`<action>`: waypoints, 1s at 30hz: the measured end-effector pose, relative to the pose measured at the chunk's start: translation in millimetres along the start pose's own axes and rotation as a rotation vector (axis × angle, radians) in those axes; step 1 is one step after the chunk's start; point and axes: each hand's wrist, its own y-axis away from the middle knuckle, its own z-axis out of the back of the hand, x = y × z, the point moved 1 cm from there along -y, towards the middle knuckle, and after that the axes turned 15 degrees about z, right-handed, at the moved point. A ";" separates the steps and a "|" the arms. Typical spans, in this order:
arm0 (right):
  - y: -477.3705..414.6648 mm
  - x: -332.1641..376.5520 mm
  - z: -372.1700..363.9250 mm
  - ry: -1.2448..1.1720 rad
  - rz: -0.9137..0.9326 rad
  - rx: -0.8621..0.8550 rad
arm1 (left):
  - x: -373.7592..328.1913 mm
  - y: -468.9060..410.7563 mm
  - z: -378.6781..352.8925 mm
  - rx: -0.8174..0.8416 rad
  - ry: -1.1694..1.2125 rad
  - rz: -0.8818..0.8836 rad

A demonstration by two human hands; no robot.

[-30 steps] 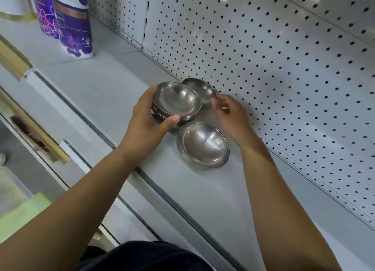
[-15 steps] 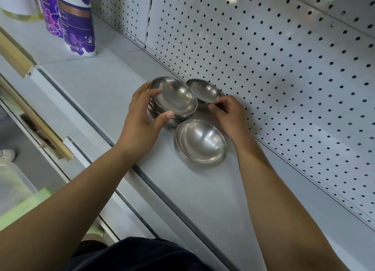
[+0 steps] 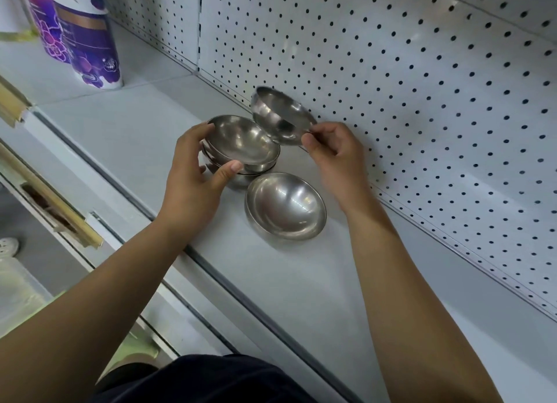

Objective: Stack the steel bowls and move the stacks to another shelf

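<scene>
Three groups of steel bowls sit on the grey shelf [image 3: 120, 125]: a small stack [image 3: 241, 149] steadied by the left hand [image 3: 193, 173], fingers wrapped round its rim; a tilted bowl [image 3: 278, 116] pinched at its edge by the right hand [image 3: 334, 152], just above the stack; a loose bowl [image 3: 286, 206] nearby. Thin, stiff and slick, they look best gripped at the rim. Purple bottles [image 3: 84, 41] show lettering I can't read.
</scene>
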 end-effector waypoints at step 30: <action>28.8 20.7 -11.4 0.103 -0.054 0.288 | -8.0 -5.2 -3.5 0.074 -0.081 0.030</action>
